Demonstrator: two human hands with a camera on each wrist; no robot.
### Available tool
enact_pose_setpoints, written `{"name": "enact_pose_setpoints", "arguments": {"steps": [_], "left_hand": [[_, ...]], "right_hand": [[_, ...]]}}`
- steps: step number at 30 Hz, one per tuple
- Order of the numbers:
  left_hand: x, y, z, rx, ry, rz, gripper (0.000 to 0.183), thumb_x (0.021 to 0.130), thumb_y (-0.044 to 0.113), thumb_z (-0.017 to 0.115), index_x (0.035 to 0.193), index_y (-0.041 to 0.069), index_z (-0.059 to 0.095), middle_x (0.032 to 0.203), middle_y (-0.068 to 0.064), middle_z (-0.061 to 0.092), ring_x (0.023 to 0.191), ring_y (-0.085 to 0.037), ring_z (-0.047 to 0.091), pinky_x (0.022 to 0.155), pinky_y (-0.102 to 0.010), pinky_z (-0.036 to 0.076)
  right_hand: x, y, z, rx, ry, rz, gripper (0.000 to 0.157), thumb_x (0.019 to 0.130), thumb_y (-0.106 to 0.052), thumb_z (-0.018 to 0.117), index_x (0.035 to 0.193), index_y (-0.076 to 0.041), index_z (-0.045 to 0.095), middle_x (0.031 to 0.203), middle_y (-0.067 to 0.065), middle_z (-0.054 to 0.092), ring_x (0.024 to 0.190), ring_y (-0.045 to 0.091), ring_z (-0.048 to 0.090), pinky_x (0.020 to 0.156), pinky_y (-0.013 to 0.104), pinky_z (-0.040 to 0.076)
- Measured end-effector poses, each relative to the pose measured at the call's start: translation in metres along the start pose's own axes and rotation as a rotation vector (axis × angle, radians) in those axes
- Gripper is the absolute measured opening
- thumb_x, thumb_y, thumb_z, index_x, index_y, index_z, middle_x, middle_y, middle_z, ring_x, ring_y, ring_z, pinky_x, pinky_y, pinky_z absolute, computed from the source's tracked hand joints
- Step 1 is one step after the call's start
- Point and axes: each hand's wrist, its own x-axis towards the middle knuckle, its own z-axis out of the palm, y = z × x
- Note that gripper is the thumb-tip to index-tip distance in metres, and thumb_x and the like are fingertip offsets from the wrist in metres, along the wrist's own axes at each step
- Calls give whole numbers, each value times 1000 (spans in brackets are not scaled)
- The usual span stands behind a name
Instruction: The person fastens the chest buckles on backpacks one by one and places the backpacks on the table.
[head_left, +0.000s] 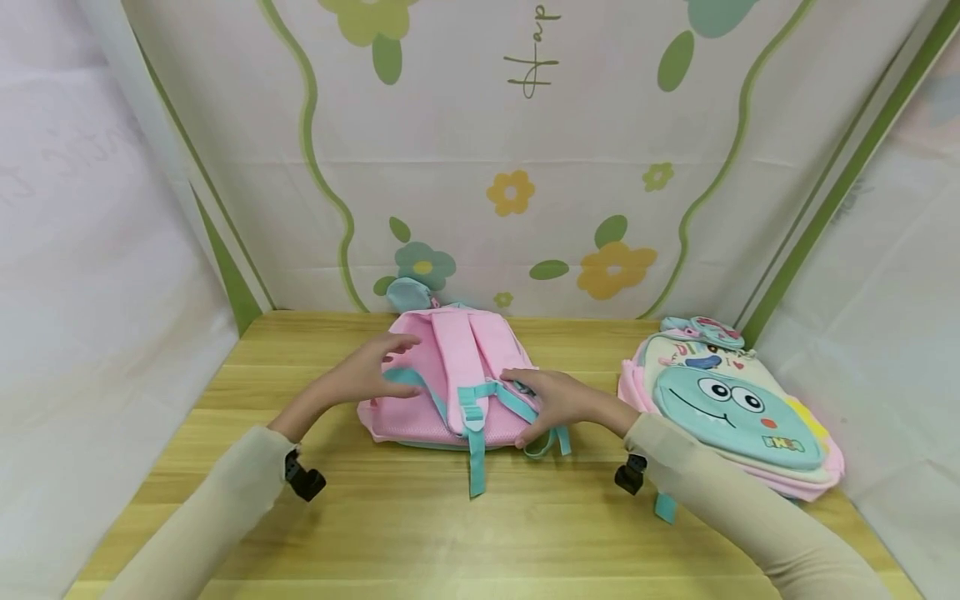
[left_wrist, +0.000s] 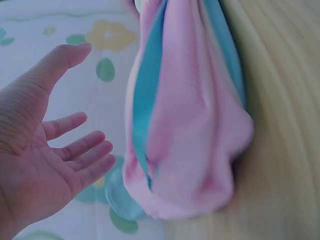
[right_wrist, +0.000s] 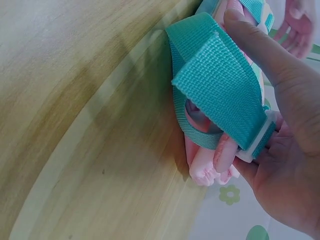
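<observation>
A pink backpack (head_left: 420, 417) with turquoise webbing lies on the table, its padded shoulder straps (head_left: 452, 342) facing up. Over its left side hovers my left hand (head_left: 360, 367), thumb and fingers spread apart and holding nothing; the left wrist view shows a gap between that hand (left_wrist: 55, 145) and the bag (left_wrist: 185, 125). My right hand (head_left: 558, 400) rests at the bag's right side, its thumb near the lower corner. In the right wrist view its fingers pass behind a turquoise strap (right_wrist: 225, 85) and a pale buckle (right_wrist: 257, 137), partly hidden.
To the right lies a second backpack (head_left: 738, 408), pink and cream with a turquoise smiling face pocket. A small turquoise pouch (head_left: 408, 294) sits behind the first bag. Flower-printed cloth (head_left: 450, 125) walls the wooden table (head_left: 390, 533) at the back and sides.
</observation>
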Motion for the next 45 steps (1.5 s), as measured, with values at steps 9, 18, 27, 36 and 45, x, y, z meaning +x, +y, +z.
{"name": "enact_pose_setpoints", "arguments": {"steps": [9,18,27,36,45], "left_hand": [[33,35,21,4,-70,98,74,83,24,84,143,-6,51,141,-27,56,128,-44,56,107,-57,47],[53,48,47,64,-200,96,72,85,28,83,143,-3,53,141,-21,58,129,-38,57,110,-51,47],[61,54,63,148,-251,72,66,87,31,82,139,-2,57,136,-17,62,127,-31,59,107,-46,49],[62,51,73,159,-259,33,60,87,30,82,133,-2,61,131,-15,65,124,-28,61,107,-43,49],[63,46,76,170,-240,61,52,86,31,83,122,-3,67,116,-13,68,106,-23,64,93,-35,54]], "right_hand": [[-1,3,1,2,0,4,112,68,-58,90,157,-12,39,161,9,43,147,31,43,116,52,41],[-2,0,-1,4,-8,-12,110,70,-57,89,157,-10,39,162,10,40,148,33,41,116,54,40],[-3,0,-1,13,1,-25,109,70,-55,90,156,-10,40,161,11,42,146,33,43,114,54,41],[-3,4,2,9,15,-32,110,69,-57,89,155,-9,41,161,10,42,146,32,43,114,52,42],[-2,5,2,19,10,-30,111,70,-58,89,157,-10,39,162,9,41,148,31,41,115,51,41]]}}
